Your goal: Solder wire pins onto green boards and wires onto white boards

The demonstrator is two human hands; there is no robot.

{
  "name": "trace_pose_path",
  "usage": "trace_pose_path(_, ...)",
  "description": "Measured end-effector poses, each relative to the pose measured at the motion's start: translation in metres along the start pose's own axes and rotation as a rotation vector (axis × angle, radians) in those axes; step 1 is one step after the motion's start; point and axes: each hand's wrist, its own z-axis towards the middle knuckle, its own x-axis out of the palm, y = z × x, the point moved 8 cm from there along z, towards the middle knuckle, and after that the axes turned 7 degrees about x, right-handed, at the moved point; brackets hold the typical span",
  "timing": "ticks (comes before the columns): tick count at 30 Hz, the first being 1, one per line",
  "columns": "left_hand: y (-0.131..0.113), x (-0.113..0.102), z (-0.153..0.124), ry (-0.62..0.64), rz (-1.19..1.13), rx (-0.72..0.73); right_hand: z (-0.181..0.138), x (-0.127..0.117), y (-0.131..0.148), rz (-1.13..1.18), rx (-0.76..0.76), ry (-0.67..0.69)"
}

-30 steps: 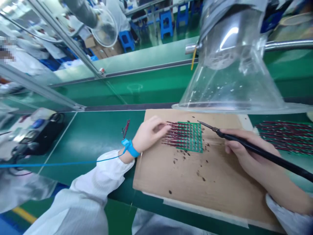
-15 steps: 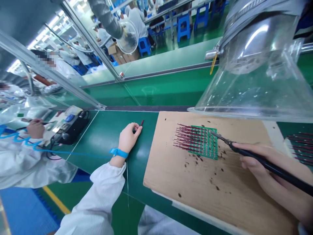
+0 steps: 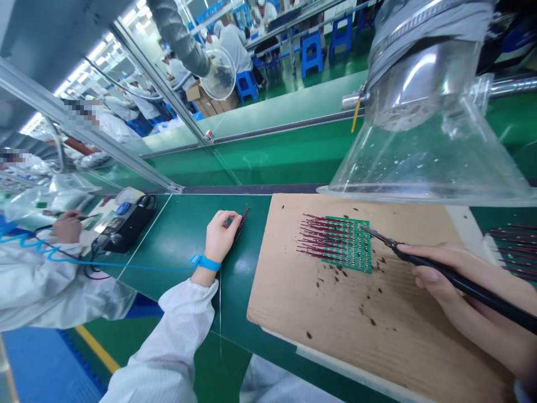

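Observation:
My left hand (image 3: 221, 238), with a blue wrist strap (image 3: 206, 263), rests over the green bench left of the board. Its thumb and fingers are closed on a few dark red wires (image 3: 244, 219), whose ends stick out beyond the fingertips. My right hand (image 3: 474, 313) grips the black handle of a soldering iron (image 3: 444, 271). The iron's tip is at the upper right part of a green circuit board (image 3: 364, 254); whether it touches, I cannot tell. Rows of dark red wires (image 3: 314, 238) extend leftward from this board.
A brown work sheet (image 3: 289, 291) with dark specks lies under the board. Above it hangs a clear extraction hood (image 3: 428, 162). More red wires (image 3: 514, 249) lie at the right. A co-worker's hand (image 3: 68, 226) and a black box (image 3: 123, 226) are at the left.
More red wire length shows beyond my left fingertips now, with several ends visible. The soldering iron stays at nearly the same spot on the circuit board. The view has shifted slightly.

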Motion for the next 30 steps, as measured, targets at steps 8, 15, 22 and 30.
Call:
trace_pose_path(8,0.011,0.004,0.0,-0.001,-0.07,-0.062,-0.001,-0.001,0.007,0.002,-0.075,-0.035)
trace_pose_path(15,0.013,0.007,-0.001,0.006,-0.145,-0.076,-0.003,0.001,0.002,-0.007,-0.101,-0.064)
trace_pose_path(22,0.011,0.004,0.0,-0.047,-0.148,-0.065,-0.002,0.003,0.002,-0.019,-0.117,-0.071)
trace_pose_path(30,0.005,0.004,0.001,-0.013,-0.141,-0.059,-0.002,0.002,0.004,-0.026,-0.105,-0.062)
